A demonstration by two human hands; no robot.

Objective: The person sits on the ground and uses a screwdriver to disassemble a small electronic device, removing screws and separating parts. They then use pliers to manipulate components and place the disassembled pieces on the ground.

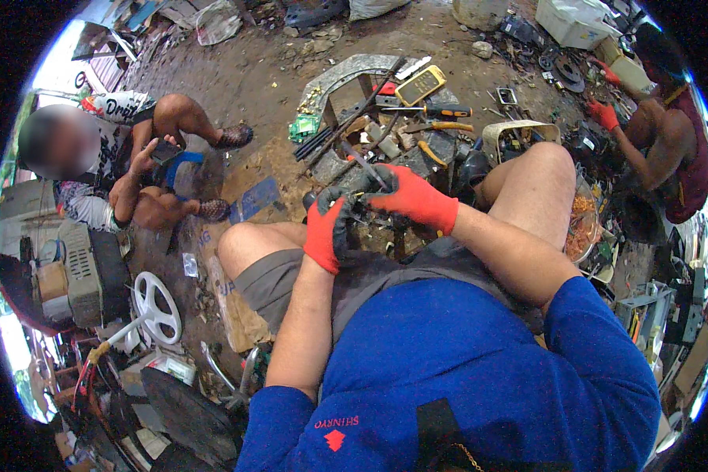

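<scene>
Left hand [326,228]: I see my red-and-black glove closed around a small dark part [359,211] at frame centre.
Right hand [405,195]: gloved, gripping a thin tool [366,167] whose tip meets the part.
Meter [420,85]: yellow, upper centre, on a slab [346,75].
Screwdrivers [436,118]: just below the meter.
Fan guard [157,307]: white, lower left.

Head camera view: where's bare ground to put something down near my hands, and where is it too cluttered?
Bare dirt lies beyond your left knee, between the seated person's shoes and the grey slab, around the blue sheet. The slab itself is crowded with the yellow meter, screwdrivers and scrap. Right of your right knee, parts pile up.
</scene>
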